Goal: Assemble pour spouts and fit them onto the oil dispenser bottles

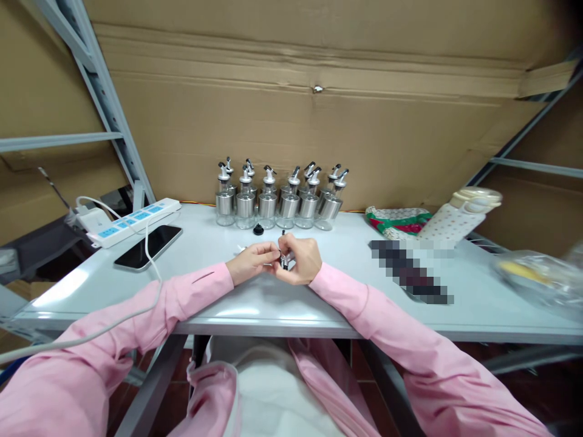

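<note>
I'm seeing my two hands meeting above the near-middle of the counter (346, 243). My right hand (299, 261) is curling around a small black-and-silver pour spout (285, 263), gripping it between thumb and fingers, and my left hand (255, 262) is pinching at the same piece with its fingertips (the fingers are hiding much of it from me). Near the left hand a small white piece (241, 248) is showing, too covered for me to name. Beyond the hands, a black cap (258, 229) is lying alone just in front of the glass oil bottles (267, 206), which are standing in rows with steel sleeves and pour spouts on top. Over on the left I'm making out a smartphone (149, 247) lying beside a white power strip (136, 223), with a white cable (149, 243) crossing the phone and passing over the left sleeve. On the right, a dotted bottle (455, 221) is standing next to a red, green and white cloth (396, 222), and a plastic-covered bowl (523, 285) is blurring near the edge.
</note>
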Demonstrator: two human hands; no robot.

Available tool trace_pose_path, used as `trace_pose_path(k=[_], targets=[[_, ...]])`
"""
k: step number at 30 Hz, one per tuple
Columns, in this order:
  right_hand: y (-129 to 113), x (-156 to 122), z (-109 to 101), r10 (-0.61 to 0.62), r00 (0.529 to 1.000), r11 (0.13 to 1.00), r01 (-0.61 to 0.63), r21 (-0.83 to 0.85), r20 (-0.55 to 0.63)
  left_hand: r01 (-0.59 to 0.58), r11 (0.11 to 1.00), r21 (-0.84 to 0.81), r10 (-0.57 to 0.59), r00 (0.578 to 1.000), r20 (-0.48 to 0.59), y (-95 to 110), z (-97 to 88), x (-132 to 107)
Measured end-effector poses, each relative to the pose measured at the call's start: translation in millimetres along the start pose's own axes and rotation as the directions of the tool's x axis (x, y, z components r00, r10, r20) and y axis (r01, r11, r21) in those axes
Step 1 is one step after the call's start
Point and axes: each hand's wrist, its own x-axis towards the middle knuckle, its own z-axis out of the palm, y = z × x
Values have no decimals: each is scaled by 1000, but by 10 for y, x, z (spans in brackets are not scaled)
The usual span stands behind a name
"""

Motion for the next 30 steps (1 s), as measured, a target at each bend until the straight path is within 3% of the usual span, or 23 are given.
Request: trace_pose_path(k=[11,17,24,30], targets=[[-14,27,13,14,997,1000,-14,7,74,-16,998,66,18,999,-34,5,36,-11],[-24,37,-5,56,998,996,-58,70,22,-25,996,80,27,1000,-13,42,79,-35],[5,38,2,78,992,989,-89,115,98,-23,996,82,25,999,-26,62,62,-29],[-1,70,-39,24,999,994,-27,107,29,-73,985,155,84,994,-63,92,53,-31]])
